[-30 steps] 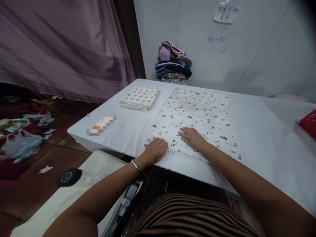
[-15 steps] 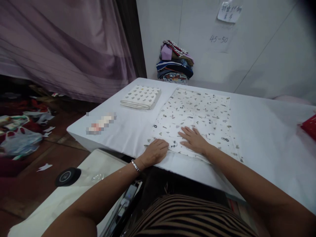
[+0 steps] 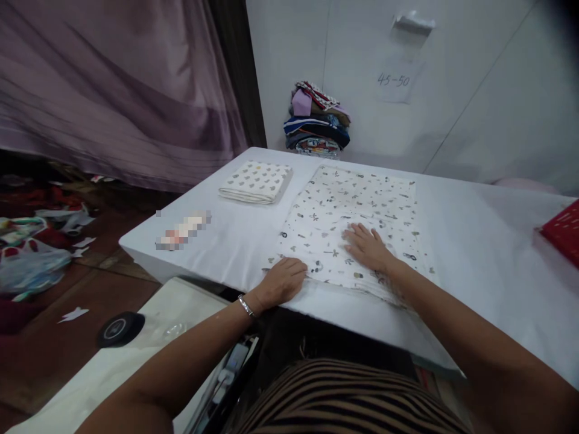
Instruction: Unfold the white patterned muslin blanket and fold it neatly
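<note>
A white patterned cloth lies spread flat on the white table. My left hand rests at the cloth's near left corner with fingers curled, pinching the edge. My right hand lies flat and open on the cloth, fingers spread, a little right of the left hand. A bracelet circles my left wrist.
A folded patterned cloth sits at the table's far left. A stack of folded fabrics stands against the wall. A red item is at the right edge. A white side surface with a black disc lies below left. Clutter covers the floor.
My right hand has slid to the right and farther across the cloth, still flat. My left hand has stayed at the near corner.
</note>
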{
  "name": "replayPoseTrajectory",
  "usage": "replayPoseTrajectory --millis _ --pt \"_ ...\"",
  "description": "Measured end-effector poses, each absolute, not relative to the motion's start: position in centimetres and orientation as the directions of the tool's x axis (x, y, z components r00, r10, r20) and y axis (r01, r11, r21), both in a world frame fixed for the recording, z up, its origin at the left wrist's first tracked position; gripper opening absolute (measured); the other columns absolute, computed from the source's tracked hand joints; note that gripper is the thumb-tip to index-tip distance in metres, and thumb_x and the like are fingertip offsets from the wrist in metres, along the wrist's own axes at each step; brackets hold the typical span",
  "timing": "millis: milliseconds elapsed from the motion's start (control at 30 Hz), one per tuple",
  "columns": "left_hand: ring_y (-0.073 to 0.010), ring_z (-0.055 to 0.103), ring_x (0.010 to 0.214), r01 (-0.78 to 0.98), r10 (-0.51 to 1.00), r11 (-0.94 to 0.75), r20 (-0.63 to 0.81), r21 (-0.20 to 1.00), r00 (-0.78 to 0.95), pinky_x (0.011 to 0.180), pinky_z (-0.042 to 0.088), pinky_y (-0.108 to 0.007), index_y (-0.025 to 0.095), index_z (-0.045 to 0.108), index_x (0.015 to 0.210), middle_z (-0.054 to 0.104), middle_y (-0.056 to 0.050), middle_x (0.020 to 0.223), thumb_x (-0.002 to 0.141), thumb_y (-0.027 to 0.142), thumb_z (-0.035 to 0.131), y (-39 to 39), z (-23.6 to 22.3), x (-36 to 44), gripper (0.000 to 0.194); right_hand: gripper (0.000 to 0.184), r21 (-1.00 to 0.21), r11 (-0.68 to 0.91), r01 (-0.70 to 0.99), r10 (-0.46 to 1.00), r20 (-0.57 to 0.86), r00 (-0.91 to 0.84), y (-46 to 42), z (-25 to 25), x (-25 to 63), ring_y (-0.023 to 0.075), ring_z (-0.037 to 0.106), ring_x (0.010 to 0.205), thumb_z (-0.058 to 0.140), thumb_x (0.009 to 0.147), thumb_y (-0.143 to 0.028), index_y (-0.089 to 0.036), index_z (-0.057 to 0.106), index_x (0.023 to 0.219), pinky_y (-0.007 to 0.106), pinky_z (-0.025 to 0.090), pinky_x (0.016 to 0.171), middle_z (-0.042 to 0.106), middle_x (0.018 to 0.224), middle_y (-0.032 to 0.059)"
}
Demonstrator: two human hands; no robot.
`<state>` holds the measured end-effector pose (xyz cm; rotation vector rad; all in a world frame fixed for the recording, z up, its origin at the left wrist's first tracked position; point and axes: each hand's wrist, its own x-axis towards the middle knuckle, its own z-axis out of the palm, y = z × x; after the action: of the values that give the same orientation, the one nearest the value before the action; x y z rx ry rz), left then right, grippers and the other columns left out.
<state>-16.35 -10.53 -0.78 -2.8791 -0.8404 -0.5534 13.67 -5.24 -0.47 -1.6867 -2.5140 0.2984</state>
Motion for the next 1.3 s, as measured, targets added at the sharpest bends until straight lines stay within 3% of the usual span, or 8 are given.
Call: replayPoseTrajectory --millis 167,267,467,667,933,1133,1300 --pt "-0.018 0.051 0.094 0.534 0.503 -0.845 0.379 0.025 0.777 0.081 0.041 -0.033 0.015 0.056 0.077 0.061 -0.005 0.098 0.081 0.012 0.048 -10.4 -1.0 -16.4 0.01 0.056 -0.324 0.616 0.718 0.771 0.057 -0.635 -8.7 0.3 9.8 0.024 0.014 0.138 0.032 0.092 -0.054 -0.03 0.027 0.142 0.05 0.015 0.111 0.02 0.15 0.0045" --pt "-0.0182 0.051 0.095 0.531 0.5 -0.847 0.378 0.024 0.779 0.081 0.042 -0.033 0.015 0.056 0.077 0.061 -0.005 0.099 0.081 0.012 0.049 -10.4 -1.1 -16.4 0.009 0.049 -0.381 0.677 0.629 0.696 0.053 -0.717 -9.2 0.3 8.2 0.0231 0.016 0.138 0.036 0.092 -0.05 -0.031 0.038 0.137 0.05 0.017 0.11 0.026 0.148 0.0039" --pt "-0.0181 0.051 0.094 0.535 0.504 -0.844 0.372 0.023 0.779 0.081 0.043 -0.033 0.015 0.057 0.08 0.061 -0.006 0.099 0.081 0.012 0.05 -10.5 -0.9 -16.5 0.008 0.027 -0.497 0.665 0.557 0.676 0.084 -0.732 -7.6 -1.4 7.6 0.0226 0.027 0.134 0.048 0.089 -0.042 -0.033 0.065 0.109 0.051 0.023 0.107 0.045 0.138 0.0006" --pt "-0.0182 0.051 0.095 0.522 0.492 -0.852 0.379 0.027 0.784 0.082 0.043 -0.033 0.015 0.057 0.077 0.061 -0.006 0.101 0.081 0.012 0.049 -10.5 -0.9 -16.5 0.009 0.018 -0.575 0.612 0.543 0.73 0.145 -0.668 -7.4 -1.8 7.3 0.0205 0.036 0.13 0.051 0.088 -0.03 -0.029 0.069 0.088 0.049 0.026 0.106 0.058 0.125 -0.002" --pt "-0.0157 0.052 0.089 0.524 0.505 -0.85 0.375 0.059 0.777 0.079 0.043 -0.032 0.016 0.058 0.082 0.061 -0.005 0.094 0.082 0.012 0.047 -10.5 -0.8 -16.6 0.011 0.017 -0.551 0.625 0.553 0.72 0.133 -0.681 -7.4 -1.5 7.0 0.023 0.037 0.129 0.052 0.087 -0.03 -0.029 0.068 0.089 0.052 0.027 0.105 0.056 0.127 -0.0012" --pt "-0.0166 0.053 0.078 0.627 0.626 -0.767 0.367 0.134 0.688 0.073 0.042 -0.031 0.017 0.053 0.078 0.059 -0.004 0.078 0.077 0.012 0.048 -10.3 -1.1 -16.2 0.007 0.027 -0.545 0.648 0.531 0.744 0.306 -0.594 -9.6 -0.7 9.3 0.0217 0.043 0.125 0.042 0.092 -0.032 -0.026 0.067 0.102 0.046 0.038 0.102 0.059 0.123 0.005" --pt "-0.0177 0.054 0.077 0.663 0.685 -0.718 0.381 0.213 0.62 0.073 0.043 -0.032 0.017 0.055 0.086 0.061 -0.003 0.081 0.077 0.015 0.05 -9.8 -1.1 -15.8 0.01 0.029 -0.417 0.655 0.631 0.756 0.344 -0.557 -13.5 -0.3 11.8 0.0245 0.043 0.124 0.047 0.09 -0.031 -0.022 0.06 0.114 0.048 0.04 0.099 0.058 0.123 0.0079"
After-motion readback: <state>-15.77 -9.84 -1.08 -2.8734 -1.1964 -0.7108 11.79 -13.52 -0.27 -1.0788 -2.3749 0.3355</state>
